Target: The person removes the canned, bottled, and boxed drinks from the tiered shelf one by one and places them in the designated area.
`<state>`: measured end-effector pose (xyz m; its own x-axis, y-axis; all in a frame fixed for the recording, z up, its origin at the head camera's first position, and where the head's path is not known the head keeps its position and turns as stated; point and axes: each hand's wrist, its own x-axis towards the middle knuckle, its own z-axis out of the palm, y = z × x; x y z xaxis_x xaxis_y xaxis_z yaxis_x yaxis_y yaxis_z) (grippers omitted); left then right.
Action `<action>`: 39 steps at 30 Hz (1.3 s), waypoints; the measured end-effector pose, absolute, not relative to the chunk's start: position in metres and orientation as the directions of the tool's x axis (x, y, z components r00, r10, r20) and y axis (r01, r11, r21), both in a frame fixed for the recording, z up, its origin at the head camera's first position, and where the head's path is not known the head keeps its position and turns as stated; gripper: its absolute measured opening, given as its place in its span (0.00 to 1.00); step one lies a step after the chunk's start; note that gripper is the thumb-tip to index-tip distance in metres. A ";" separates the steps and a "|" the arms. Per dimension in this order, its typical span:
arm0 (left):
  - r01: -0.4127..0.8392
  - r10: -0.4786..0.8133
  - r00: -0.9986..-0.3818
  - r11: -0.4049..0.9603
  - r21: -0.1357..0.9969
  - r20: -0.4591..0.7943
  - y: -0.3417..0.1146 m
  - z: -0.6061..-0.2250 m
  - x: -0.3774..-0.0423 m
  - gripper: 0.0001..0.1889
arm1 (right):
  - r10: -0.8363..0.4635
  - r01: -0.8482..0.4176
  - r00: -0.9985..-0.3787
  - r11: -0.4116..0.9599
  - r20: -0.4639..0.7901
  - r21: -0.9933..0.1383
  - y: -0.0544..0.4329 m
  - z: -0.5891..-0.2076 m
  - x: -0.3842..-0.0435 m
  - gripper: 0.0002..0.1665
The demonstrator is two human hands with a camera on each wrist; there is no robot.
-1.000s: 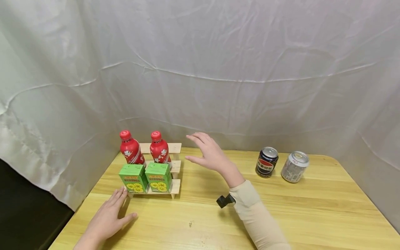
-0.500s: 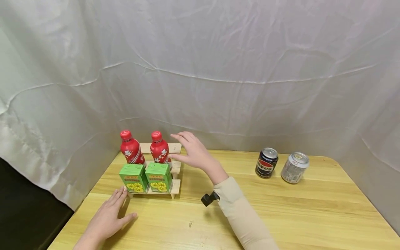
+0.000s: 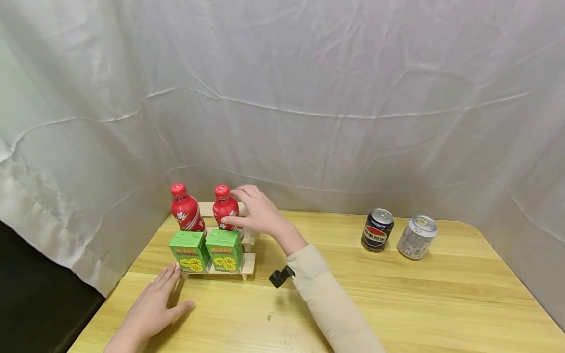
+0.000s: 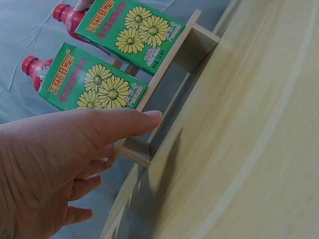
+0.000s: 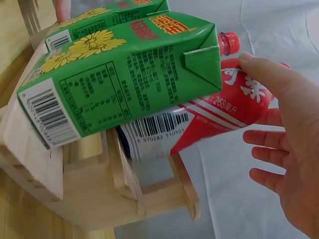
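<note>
In the head view, my right hand (image 3: 258, 211) is at the right-hand red bottle (image 3: 226, 208), thumb in front and fingers spread at its far side. In the right wrist view, the thumb is by the red bottle (image 5: 229, 107); the fingers are not closed round it. My left hand (image 3: 152, 304) lies near the table, fingertips at the left front corner of the stepped wooden rack (image 3: 249, 262). Two green drink cartons (image 3: 191, 252) with yellow flowers stand on its lowest step. Another red bottle (image 3: 187, 213) stands behind the left carton.
A dark cola can (image 3: 377, 230) and a silver can (image 3: 417, 238) stand on the right side of the wooden table (image 3: 423, 299). A pale curtain (image 3: 309, 122) hangs behind and at both sides. The rack's top step (image 3: 205, 209) shows behind the bottles.
My right hand has moved left from beside the rack to the right-hand red bottle. The left hand, cartons and cans have stayed in place.
</note>
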<state>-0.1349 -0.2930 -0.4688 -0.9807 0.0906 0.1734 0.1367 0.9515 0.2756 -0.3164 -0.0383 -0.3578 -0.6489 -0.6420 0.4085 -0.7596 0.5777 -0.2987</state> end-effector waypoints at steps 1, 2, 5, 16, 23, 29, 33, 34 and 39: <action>0.137 0.091 -0.980 0.951 0.276 0.175 -0.293 -0.469 -0.135 0.51 | -0.642 -0.760 -0.648 0.579 0.410 -0.295 -0.040 -0.358 -0.317 0.44; 0.137 0.091 -0.980 0.951 0.276 0.175 -0.293 -0.469 -0.135 0.51 | -0.644 -0.762 -0.646 0.580 0.411 -0.289 -0.042 -0.357 -0.317 0.44; 0.135 0.089 -0.981 0.952 0.275 0.173 -0.293 -0.468 -0.135 0.51 | -0.646 -0.766 -0.640 0.580 0.416 -0.277 -0.046 -0.357 -0.318 0.45; 0.145 0.095 -0.978 0.951 0.273 0.188 -0.292 -0.470 -0.132 0.51 | -0.648 -0.773 -0.628 0.584 0.431 -0.249 -0.051 -0.356 -0.315 0.43; 0.144 0.094 -0.977 0.952 0.271 0.191 -0.292 -0.470 -0.133 0.51 | -0.639 -0.769 -0.633 0.586 0.437 -0.257 -0.047 -0.357 -0.313 0.43; 0.135 0.088 -0.980 0.954 0.267 0.181 -0.291 -0.468 -0.133 0.51 | -0.629 -0.768 -0.633 0.581 0.451 -0.268 -0.041 -0.359 -0.312 0.37; 0.130 0.087 -0.981 0.957 0.259 0.172 -0.290 -0.468 -0.133 0.51 | -0.615 -0.772 -0.626 0.575 0.479 -0.271 -0.036 -0.361 -0.310 0.35; 0.128 0.085 -0.982 0.957 0.260 0.170 -0.290 -0.468 -0.133 0.51 | -0.610 -0.776 -0.620 0.570 0.493 -0.271 -0.035 -0.363 -0.309 0.35; 0.124 0.080 -0.982 0.955 0.270 0.170 -0.291 -0.468 -0.133 0.52 | -0.577 -0.799 -0.585 0.528 0.570 -0.286 -0.031 -0.371 -0.309 0.33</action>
<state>-0.1333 -0.2912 -0.4685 -0.9822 0.0799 0.1702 0.1245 0.9547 0.2702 -0.3089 -0.0312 -0.3709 -0.5852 -0.5766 0.5702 -0.7994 0.5283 -0.2862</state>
